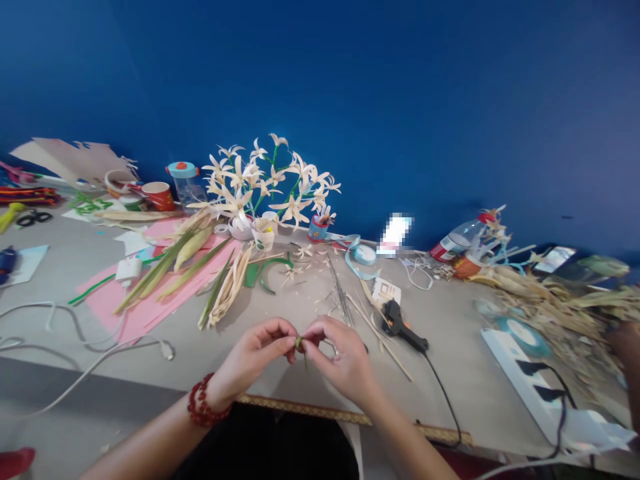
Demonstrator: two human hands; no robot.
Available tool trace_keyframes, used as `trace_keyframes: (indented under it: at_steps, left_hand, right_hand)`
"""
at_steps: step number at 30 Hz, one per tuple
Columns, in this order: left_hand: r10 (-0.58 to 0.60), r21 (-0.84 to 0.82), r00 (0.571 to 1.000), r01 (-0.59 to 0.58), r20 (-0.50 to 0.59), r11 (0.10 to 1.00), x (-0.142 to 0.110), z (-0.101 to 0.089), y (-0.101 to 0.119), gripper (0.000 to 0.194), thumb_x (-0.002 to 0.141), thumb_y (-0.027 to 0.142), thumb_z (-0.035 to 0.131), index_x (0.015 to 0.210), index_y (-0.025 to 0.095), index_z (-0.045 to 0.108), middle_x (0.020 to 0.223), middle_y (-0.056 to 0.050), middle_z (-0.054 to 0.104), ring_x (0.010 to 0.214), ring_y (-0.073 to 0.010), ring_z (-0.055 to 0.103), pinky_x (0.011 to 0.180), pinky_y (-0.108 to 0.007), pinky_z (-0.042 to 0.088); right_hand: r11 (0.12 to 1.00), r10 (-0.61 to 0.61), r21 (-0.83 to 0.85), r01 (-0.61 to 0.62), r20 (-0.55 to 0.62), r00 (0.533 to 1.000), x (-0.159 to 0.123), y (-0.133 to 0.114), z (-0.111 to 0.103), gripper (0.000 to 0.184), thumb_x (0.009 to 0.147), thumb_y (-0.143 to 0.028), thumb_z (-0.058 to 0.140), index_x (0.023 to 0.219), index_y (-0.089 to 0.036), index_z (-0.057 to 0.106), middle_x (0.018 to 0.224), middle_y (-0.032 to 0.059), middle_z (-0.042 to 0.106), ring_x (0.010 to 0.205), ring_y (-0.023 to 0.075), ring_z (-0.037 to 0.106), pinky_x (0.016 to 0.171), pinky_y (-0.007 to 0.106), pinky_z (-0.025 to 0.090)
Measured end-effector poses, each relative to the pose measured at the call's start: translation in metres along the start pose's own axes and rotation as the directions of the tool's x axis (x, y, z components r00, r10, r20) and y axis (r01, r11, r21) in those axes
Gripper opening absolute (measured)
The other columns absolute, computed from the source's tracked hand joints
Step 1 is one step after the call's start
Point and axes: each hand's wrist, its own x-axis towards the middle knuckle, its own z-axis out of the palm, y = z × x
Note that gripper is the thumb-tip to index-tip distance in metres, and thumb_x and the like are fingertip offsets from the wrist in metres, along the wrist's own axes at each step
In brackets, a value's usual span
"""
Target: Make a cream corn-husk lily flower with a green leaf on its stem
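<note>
My left hand and my right hand meet just above the near table edge, fingers pinched. Between their fingertips is a small green piece with a thin stalk-like end hanging down; its exact kind is too small to tell. Beyond my hands lie a bundle of dried corn husk strips and some green tape or paper. To the right rests a black glue gun, its cord running toward the table edge. Cream husk flowers on green stems stand in cups at the back.
Pink paper with husks lies left, near a white cable. Blue ribbon, a bottle and a pixelated screen stand at the back. A power strip and husk heap lie right, beside another person's hand.
</note>
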Motion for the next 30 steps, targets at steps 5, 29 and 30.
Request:
trace_keyframes:
  at_steps: [5,29,30]
  left_hand:
    - [0.013,0.063,1.000,-0.014,0.014,0.998,0.001,0.001,0.006,0.019,0.084,0.033,0.070,0.087,0.015,0.065,0.074,-0.001,0.063,0.070,-0.0137,0.059,0.071,-0.027,0.047]
    - [0.159,0.241,0.986,-0.144,-0.046,0.960,0.000,-0.005,-0.008,0.017,0.092,0.030,0.058,0.085,0.015,0.061,0.073,-0.002,0.061,0.070,-0.0138,0.056,0.069,-0.027,0.046]
    - [0.170,0.264,0.984,-0.151,-0.052,0.953,0.000,-0.006,-0.008,0.017,0.092,0.030,0.058,0.084,0.015,0.061,0.074,-0.002,0.062,0.070,-0.0138,0.056,0.069,-0.027,0.046]
  right_hand:
    - [1.000,-0.008,0.027,0.007,0.022,1.000,0.002,-0.003,-0.004,0.008,0.084,-0.014,0.059,0.082,-0.022,0.061,0.073,-0.0005,0.062,0.070,0.0157,0.060,0.067,0.028,0.045]
    - [0.990,0.079,0.116,-0.075,-0.034,0.996,-0.010,-0.003,-0.003,0.020,0.085,-0.014,0.059,0.103,-0.023,0.063,0.084,0.0005,0.068,0.075,0.0145,0.065,0.071,0.026,0.050]
    - [0.990,0.073,0.121,-0.069,-0.036,0.997,-0.010,-0.003,-0.003,0.020,0.085,-0.014,0.058,0.103,-0.023,0.063,0.084,0.0005,0.068,0.076,0.0146,0.065,0.071,0.026,0.050]
